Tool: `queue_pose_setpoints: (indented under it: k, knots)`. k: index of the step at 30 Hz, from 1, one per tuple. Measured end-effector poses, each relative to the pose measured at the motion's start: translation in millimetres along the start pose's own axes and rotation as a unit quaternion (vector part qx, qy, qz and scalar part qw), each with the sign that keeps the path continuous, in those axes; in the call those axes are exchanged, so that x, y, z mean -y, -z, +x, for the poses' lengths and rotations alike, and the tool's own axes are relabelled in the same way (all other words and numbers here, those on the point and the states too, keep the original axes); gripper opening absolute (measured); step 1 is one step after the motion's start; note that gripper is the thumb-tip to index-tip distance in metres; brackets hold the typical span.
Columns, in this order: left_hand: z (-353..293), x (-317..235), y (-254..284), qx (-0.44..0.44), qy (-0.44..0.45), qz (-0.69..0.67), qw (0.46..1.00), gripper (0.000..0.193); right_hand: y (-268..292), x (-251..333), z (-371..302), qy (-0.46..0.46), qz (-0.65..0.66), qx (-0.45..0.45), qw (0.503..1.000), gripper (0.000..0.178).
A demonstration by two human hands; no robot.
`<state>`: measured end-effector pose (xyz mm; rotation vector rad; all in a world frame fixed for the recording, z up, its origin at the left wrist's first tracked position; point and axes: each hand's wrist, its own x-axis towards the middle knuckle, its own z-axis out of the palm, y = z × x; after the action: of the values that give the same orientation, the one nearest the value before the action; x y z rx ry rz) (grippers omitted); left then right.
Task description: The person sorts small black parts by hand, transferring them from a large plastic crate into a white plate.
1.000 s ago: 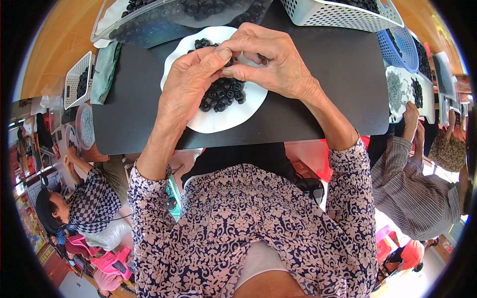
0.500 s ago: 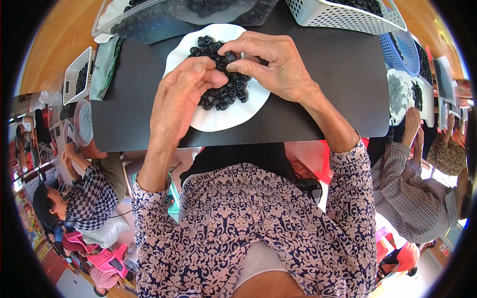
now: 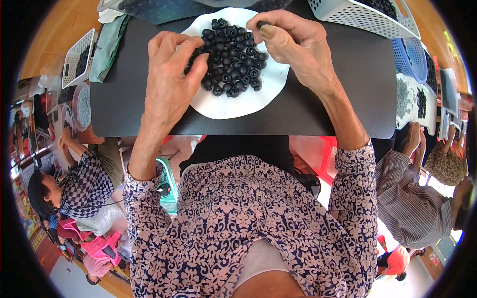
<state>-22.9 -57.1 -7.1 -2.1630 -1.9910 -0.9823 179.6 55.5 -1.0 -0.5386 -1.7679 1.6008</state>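
Observation:
A white wavy-rimmed plate (image 3: 271,84) holds a pile of small round black parts (image 3: 233,59), several of them with a hollow in one end. At the left side of the pile, my left hand (image 3: 171,74) reaches over the rim; its thumb and forefinger are apart, with black parts showing between them. Above the plate's right rim, my right hand (image 3: 300,52) pinches one small black part (image 3: 263,24) between thumb and forefinger. Most of that part is hidden by the fingers.
The plate stands on a dark table (image 3: 348,94). Beyond it is a clear plastic bin (image 3: 169,11). A white basket (image 3: 348,20) and a blue basket (image 3: 410,59) stand at right, another white basket (image 3: 78,59) at left. People sit at work on both sides.
My hands have moved apart from their meeting over the pile: the left to the pile's left edge, the right to the far right rim. More of the pile now shows.

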Motion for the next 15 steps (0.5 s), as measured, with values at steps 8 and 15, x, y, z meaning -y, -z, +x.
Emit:
queue_pose_setpoints:
  k: [8,15]
  knots:
    - [2,1,-10,0.050,0.018,0.002,0.999,0.027,7,-2,1,-0.064,0.049,0.004,0.997,0.021]
    - [3,-20,0,0.071,0.254,-0.500,0.825,0.017,-5,5,-2,0.111,-0.175,0.020,0.978,0.038]
